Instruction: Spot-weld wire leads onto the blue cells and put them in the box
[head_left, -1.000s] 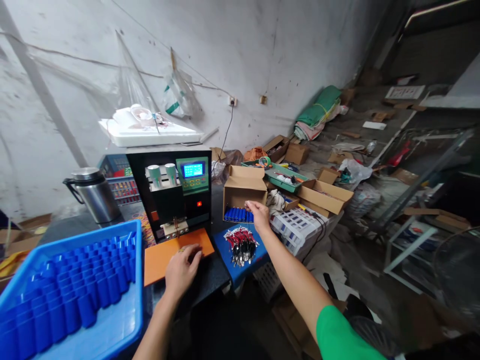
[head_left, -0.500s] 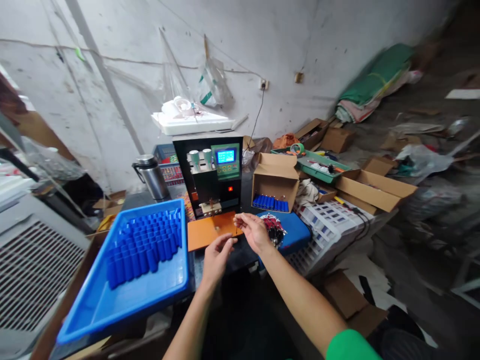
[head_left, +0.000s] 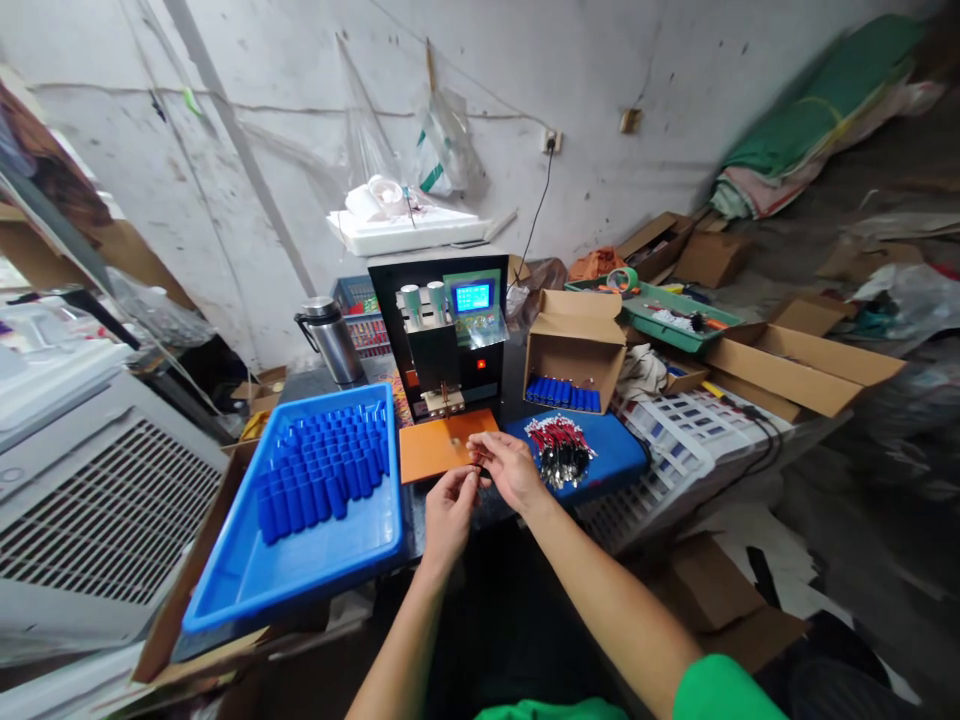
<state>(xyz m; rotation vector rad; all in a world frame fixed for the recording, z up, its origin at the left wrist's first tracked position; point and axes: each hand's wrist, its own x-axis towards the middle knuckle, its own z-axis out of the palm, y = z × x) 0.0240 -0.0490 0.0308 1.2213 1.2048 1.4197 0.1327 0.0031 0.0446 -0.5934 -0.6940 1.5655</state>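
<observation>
The one camera here is worn on the head, facing forward and down past both nearby hands [head_left: 511, 472] to the bench [head_left: 301, 384] and wall [head_left: 600, 60] beyond.

My right sleeve [head_left: 724, 688] is bright green, like the cloth [head_left: 553, 711] at my front; my left hand [head_left: 448, 508], right hand [head_left: 514, 472] and forearms [head_left: 600, 590] are bare.

No legible txt; scrn [head_left: 473, 296] chars too small.
</observation>
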